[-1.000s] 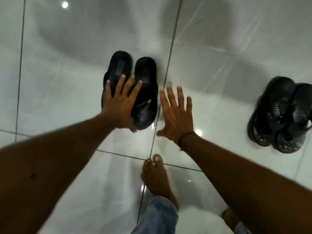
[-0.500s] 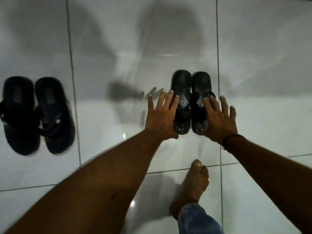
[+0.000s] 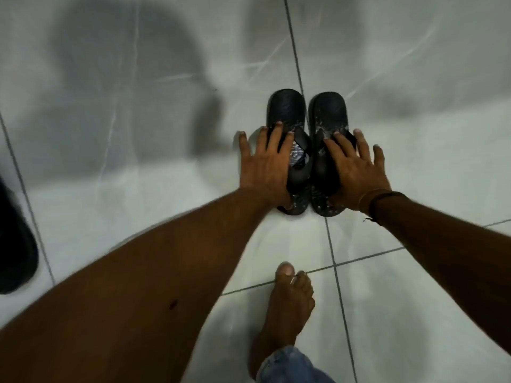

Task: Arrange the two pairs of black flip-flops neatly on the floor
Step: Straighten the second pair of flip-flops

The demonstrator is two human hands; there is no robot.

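Observation:
One pair of black flip-flops lies side by side on the white tiled floor, toes pointing away from me. My left hand [image 3: 264, 167] rests flat, fingers spread, on the left flip-flop [image 3: 286, 109]. My right hand [image 3: 356, 172] rests the same way on the right flip-flop [image 3: 329, 111]. Both palms cover the straps and heels, and neither hand closes around a sole. Of the second black pair [image 3: 13, 244], only a dark part shows at the far left edge.
My bare foot [image 3: 290, 302] stands on the tiles just below the pair, with a jeans hem [image 3: 287, 366] at the bottom edge. Grout lines cross the glossy floor [image 3: 414, 161], and dark shadows fall across its upper left.
The view has swung right, so the other pair has slid from centre to the left edge. Both hands moved from beside that pair to lie on this one.

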